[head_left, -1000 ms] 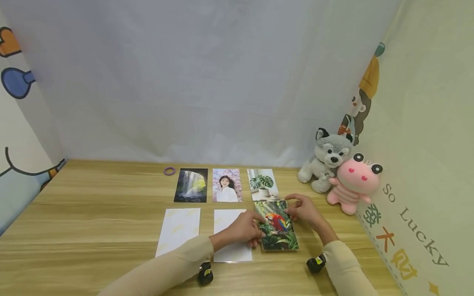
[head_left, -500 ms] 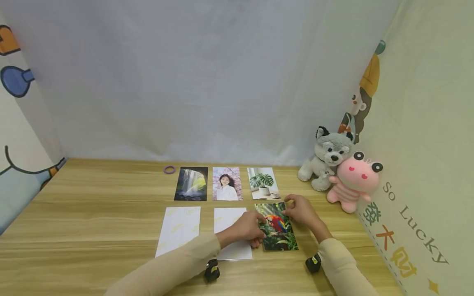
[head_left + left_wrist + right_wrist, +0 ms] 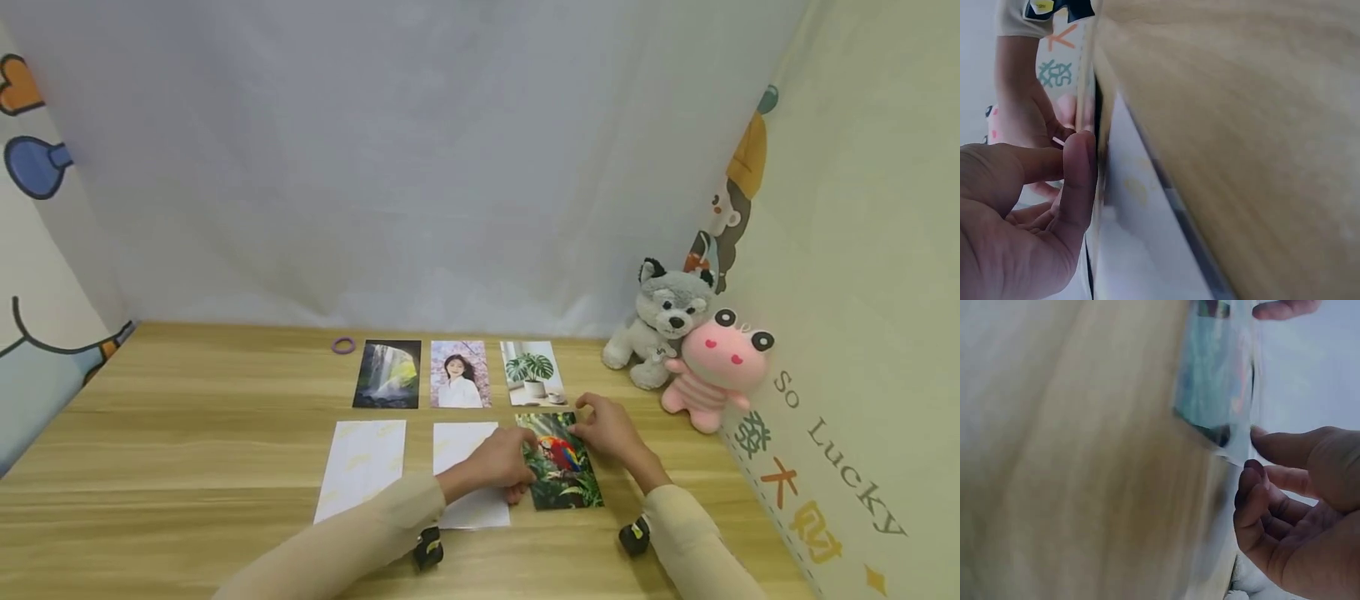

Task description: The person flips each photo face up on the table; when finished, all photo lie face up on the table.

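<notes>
A photo card of a red parrot among green leaves (image 3: 561, 457) lies at the right of the near row in the head view. My left hand (image 3: 491, 460) pinches its left edge, fingers curled. At the card's upper right edge, my right hand (image 3: 611, 427) holds it between thumb and fingers. The right wrist view shows the card's corner (image 3: 1210, 381) by the right thumb; the exact contact is blurred. Beneath my left forearm and hand is a white card (image 3: 461, 440), partly covered. Another white card (image 3: 362, 465) with faint yellow marks lies farther left.
Behind stand in a row a waterfall photo (image 3: 387, 375), a portrait photo (image 3: 460, 375) and a potted plant photo (image 3: 534, 375). A purple ring (image 3: 343, 345) lies left of them. A husky plush (image 3: 660, 325) and pink plush (image 3: 720, 375) sit at right by the wall.
The parrot card's far edge has come slightly nearer, away from the plant photo, and the card has settled flat on the table. Both hands stay at its sides.
</notes>
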### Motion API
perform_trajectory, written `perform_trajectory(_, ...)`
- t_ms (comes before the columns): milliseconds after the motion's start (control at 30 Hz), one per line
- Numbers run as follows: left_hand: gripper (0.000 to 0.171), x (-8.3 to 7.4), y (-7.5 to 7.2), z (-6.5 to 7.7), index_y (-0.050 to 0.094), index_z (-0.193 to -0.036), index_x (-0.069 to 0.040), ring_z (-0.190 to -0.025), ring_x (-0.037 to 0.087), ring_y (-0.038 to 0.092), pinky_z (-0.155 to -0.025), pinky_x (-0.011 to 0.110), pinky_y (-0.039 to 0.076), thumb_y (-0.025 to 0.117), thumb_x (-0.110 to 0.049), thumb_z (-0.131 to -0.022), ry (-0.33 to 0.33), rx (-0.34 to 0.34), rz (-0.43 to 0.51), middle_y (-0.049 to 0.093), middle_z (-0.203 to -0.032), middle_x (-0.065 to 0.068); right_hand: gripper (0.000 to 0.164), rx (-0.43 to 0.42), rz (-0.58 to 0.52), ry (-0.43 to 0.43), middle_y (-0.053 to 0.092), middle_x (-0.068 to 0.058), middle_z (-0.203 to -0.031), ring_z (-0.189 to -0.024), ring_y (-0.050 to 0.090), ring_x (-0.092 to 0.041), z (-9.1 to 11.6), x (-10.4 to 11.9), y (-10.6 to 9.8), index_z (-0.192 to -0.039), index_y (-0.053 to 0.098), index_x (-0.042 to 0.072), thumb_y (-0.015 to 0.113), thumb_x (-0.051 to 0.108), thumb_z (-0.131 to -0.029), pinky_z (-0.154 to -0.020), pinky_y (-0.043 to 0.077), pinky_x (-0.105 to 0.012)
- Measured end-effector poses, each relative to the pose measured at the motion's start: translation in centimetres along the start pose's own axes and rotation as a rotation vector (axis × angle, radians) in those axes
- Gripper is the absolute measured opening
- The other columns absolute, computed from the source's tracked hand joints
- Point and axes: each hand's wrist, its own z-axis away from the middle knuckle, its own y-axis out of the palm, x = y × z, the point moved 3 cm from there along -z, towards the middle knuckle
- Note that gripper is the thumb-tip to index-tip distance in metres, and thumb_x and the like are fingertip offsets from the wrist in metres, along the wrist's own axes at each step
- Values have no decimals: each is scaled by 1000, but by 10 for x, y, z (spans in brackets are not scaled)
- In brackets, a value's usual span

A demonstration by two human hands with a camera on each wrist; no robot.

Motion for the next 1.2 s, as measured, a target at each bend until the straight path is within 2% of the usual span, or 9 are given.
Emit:
perform_trajectory(133, 30, 2, -12, 8, 63, -115, 3, -40, 10, 57, -44, 25, 50, 72, 0, -86, 74, 22, -6, 66, -56, 7, 36, -28, -12, -47, 59, -5, -65, -54, 50, -13, -1, 7, -5, -123, 61, -4, 69, 15, -94, -54, 42, -30)
perform_trajectory(233, 28, 3, -27, 16, 65, -116, 1, -52, 11, 61, -51, 24, 49, 70, -5, -89, 180, 41, -75, 69, -67, 6, 37, -25, -34, -125, 66, -8, -75, -61, 58, -15, -2, 18, -7, -125, 60, -4, 67, 15, -95, -58, 48, -32)
perform_trajectory(333, 31, 6, -42, 26, 67, -119, -2, -76, 17, 68, -68, 26, 55, 71, -11, -90, 299, 62, -208, 72, -89, 7, 40, 29, -69, -197, 70, -11, -87, -72, 64, -19, -3, 31, -4, -128, 59, -6, 68, 13, -94, -65, 53, -35)
perform_trajectory(433, 39, 12, -55, 36, 67, -125, -5, -109, 25, 66, -93, 35, 53, 73, -23, -91, 365, 82, -378, 70, -116, 10, 46, 86, -84, -230, 71, -15, -99, -88, 67, -27, -3, 43, 2, -133, 57, -5, 70, 14, -93, -75, 55, -42)
perform_trajectory(567, 59, 28, -65, 52, 60, -138, -13, -139, 32, 46, -112, 48, 41, 74, -42, -89, 339, 121, -562, 49, -149, 13, 57, 165, -64, -270, 68, -20, -116, -108, 64, -37, -3, 56, 16, -139, 53, -1, 75, 17, -90, -86, 54, -51)
perform_trajectory(667, 73, 41, -70, 66, 54, -145, -17, -147, 35, 35, -116, 52, 36, 75, -52, -84, 319, 138, -639, 37, -159, 15, 65, 224, -45, -329, 65, -24, -125, -117, 61, -41, -3, 66, 27, -141, 51, -1, 79, 18, -86, -93, 52, -55)
perform_trajectory(733, 80, 49, -71, 75, 51, -147, -17, -148, 37, 33, -116, 54, 35, 75, -57, -82, 329, 148, -681, 35, -160, 17, 69, 258, -34, -359, 64, -24, -128, -120, 60, -41, -2, 72, 35, -142, 50, -2, 81, 19, -84, -96, 51, -56)
perform_trajectory(933, 86, 59, -71, 96, 53, -146, -19, -147, 40, 34, -116, 55, 33, 79, -61, -76, 331, 153, -705, 37, -158, 21, 69, 280, 25, -388, 66, -19, -128, -122, 60, -36, -4, 86, 56, -138, 56, 0, 85, 23, -79, -105, 46, -52)
perform_trajectory(1200, 77, 56, -71, 98, 61, -138, -21, -147, 38, 34, -117, 52, 35, 84, -54, -73, 251, 139, -711, 38, -158, 17, 65, 257, 36, -355, 68, -19, -123, -117, 62, -35, -7, 98, 63, -135, 59, 2, 85, 19, -78, -103, 47, -52)
